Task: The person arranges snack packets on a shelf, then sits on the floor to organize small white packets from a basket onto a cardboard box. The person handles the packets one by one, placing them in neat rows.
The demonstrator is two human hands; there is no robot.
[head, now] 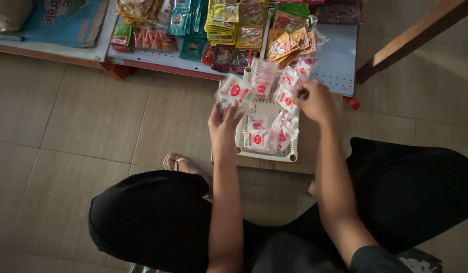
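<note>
A white plastic basket stands on a low brown surface in front of my knees. Several clear sachets with red round labels lie in it. My left hand holds one such clear sachet up at the basket's left side. My right hand is closed on a strip of the same sachets over the basket's far right part. More of these sachets fan out along the basket's far rim.
A low white shelf ahead carries rows of coloured snack and sachet packs. A wooden post slants at the upper right. A blue printed sack lies at the upper left. Tiled floor spreads to the left.
</note>
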